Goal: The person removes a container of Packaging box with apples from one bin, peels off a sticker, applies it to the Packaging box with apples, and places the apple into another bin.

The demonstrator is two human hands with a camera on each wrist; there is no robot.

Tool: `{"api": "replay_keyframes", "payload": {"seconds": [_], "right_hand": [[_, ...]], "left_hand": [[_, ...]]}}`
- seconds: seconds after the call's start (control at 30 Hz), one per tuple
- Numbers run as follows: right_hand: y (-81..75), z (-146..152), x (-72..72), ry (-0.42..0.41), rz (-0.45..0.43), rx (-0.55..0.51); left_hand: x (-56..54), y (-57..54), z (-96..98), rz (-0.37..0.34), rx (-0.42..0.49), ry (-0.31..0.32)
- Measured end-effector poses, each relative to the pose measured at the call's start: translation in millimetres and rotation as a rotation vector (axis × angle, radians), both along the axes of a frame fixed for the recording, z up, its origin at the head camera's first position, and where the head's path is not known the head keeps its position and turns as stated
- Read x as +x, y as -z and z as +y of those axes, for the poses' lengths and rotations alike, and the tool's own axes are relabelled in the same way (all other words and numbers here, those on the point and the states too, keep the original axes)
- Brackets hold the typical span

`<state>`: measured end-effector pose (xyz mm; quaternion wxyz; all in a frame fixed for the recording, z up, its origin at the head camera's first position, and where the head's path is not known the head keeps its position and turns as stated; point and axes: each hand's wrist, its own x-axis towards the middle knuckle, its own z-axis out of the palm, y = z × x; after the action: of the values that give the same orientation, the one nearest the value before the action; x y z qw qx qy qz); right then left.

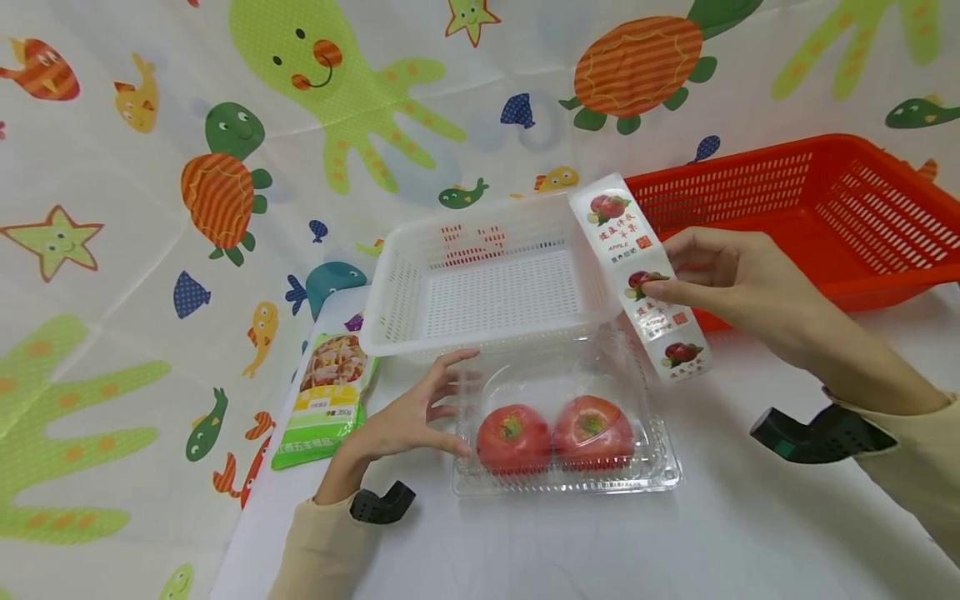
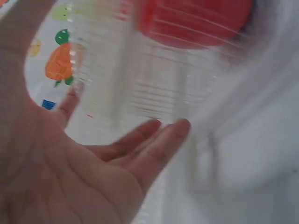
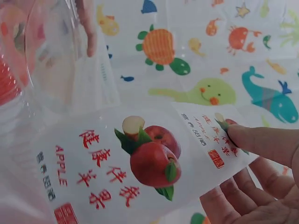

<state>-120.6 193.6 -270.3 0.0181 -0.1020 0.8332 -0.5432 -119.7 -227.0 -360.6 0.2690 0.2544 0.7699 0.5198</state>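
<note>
My right hand pinches a strip of white apple labels between thumb and fingers. The strip hangs at a slant over the right edge of a clear plastic clamshell box. In the right wrist view the thumb presses on one label of the strip, printed with apples and red characters. Two red apples lie side by side in the box, whose lid looks closed over them. My left hand, fingers spread and loosely bent, is at the box's left side; the left wrist view shows its fingertips close to the ribbed plastic wall.
Behind the box stands a white plastic basket. A red basket is at the right, past my right hand. To the left lies a green and yellow food packet. A cloth with sea animals hangs behind the white table.
</note>
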Motion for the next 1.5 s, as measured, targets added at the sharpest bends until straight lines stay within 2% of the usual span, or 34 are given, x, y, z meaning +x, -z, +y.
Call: {"api": "replay_keyframes", "payload": {"seconds": [0.13,0.23,0.3,0.4,0.5,0.6,0.7,0.8,0.93,1.03,1.13,1.33,1.43,1.5], "right_hand": [[0.9,-9.1,0.2,-0.028,-0.006,-0.070],[1.3,-13.9,0.9,-0.031,0.005,-0.090],[0.8,-16.9,1.3,-0.037,0.019,-0.102],[-1.4,-21.4,2.0,-0.053,0.043,-0.127],[-2.8,-26.7,3.5,-0.071,0.068,-0.150],[-2.8,-32.8,5.6,-0.076,0.084,-0.164],[-1.4,-40.5,7.4,-0.080,0.088,-0.170],[0.7,-48.0,8.6,-0.086,0.088,-0.170],[2.8,-56.2,11.1,-0.082,0.086,-0.158],[4.0,-60.5,13.5,-0.097,0.085,-0.158],[5.2,-63.5,15.6,-0.116,0.081,-0.163],[6.7,-61.3,17.1,-0.114,0.120,-0.116],[6.4,-56.5,16.2,-0.098,0.236,-0.111],[3.9,-54.0,14.6,-0.083,0.374,-0.108]], "left_hand": [[6.5,-17.1,0.2,-0.020,-0.103,-0.021],[13.1,-34.1,-0.8,-0.011,-0.189,-0.027],[18.0,-47.5,-1.2,0.046,-0.247,-0.040],[24.2,-69.3,3.5,0.187,-0.296,-0.108],[26.2,-87.1,18.3,0.319,-0.233,-0.190],[23.8,-97.5,42.9,0.383,-0.073,-0.226],[19.0,-100.3,70.1,0.416,0.092,-0.234],[13.1,-98.6,94.1,0.434,0.216,-0.237],[5.8,-93.1,118.3,0.401,0.330,-0.233],[3.8,-89.9,129.4,0.365,0.389,-0.241],[2.9,-88.0,134.8,0.347,0.422,-0.269],[-0.5,-86.4,134.8,0.369,0.411,-0.313],[-2.6,-85.2,132.1,0.367,0.399,-0.325],[-3.6,-84.3,130.4,0.363,0.395,-0.333]]}}
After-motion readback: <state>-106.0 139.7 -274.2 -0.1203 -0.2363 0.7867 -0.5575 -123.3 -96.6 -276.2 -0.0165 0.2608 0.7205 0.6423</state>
